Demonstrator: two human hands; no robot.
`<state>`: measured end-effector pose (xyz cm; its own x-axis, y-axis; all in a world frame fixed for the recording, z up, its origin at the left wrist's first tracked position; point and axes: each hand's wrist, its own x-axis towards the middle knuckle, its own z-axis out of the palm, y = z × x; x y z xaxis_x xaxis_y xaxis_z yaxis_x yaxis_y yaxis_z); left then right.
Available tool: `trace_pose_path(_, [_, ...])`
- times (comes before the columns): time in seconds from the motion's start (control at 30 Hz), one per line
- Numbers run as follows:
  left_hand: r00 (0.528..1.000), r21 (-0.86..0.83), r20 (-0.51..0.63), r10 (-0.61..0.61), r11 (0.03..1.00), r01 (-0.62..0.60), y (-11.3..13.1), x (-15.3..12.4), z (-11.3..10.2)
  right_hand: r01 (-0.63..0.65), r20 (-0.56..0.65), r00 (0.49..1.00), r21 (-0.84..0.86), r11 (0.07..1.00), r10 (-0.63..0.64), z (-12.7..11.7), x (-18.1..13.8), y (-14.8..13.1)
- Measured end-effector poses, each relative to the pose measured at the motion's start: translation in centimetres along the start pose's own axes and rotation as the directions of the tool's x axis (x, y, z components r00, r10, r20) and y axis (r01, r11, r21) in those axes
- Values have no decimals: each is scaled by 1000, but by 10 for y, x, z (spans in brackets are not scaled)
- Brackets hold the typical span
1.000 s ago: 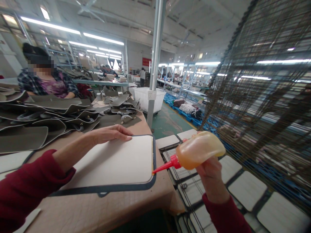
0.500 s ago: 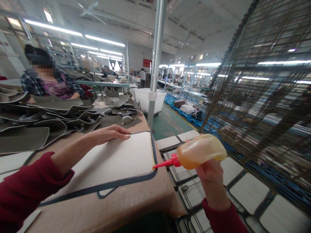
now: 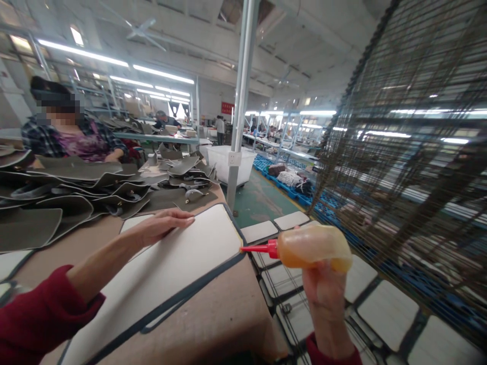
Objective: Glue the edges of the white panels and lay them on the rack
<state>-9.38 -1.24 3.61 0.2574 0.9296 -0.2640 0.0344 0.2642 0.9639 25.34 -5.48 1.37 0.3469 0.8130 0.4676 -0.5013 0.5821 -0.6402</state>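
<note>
Grey cut pieces (image 3: 76,187) lie heaped across the far side of the brown counter (image 3: 213,324). Behind the heap sits a person in a plaid shirt (image 3: 68,142). A white tub (image 3: 228,162) stands on the green floor (image 3: 262,197) by a steel post (image 3: 241,101). A wire rack (image 3: 411,167) rises on the right, with white panels (image 3: 388,299) laid on mesh below it.

Co-worker's face (image 3: 57,109): blurred out.
White panel (image 3: 163,268): near end cut off by the bottom edge.
Wire rack (image 3: 411,152): motion-blurred.
</note>
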Motion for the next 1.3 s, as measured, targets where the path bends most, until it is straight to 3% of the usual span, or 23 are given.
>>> trace_pose_path(0.3, [993, -141, -114, -27, 990, 10, -12, 1, 14, 138, -90, 986, -59, 989, -143, 1, 4, 15])
trace_pose_path(0.47, [989, -196, -147, -22, 981, -7, -20, 0, 20, 101, -146, 983, -71, 992, -111, 2, 9, 21])
trace_pose_path(0.97, [982, -254, -186, -46, 967, -2, -42, 0, 13, -10, 8, 1000, -33, 999, 10, 16, 24, 35])
trace_pose_path(1.3, [970, -261, -231, -81, 965, 18, -40, 0, 14, -89, 73, 993, -49, 995, 93, 19, 20, 47])
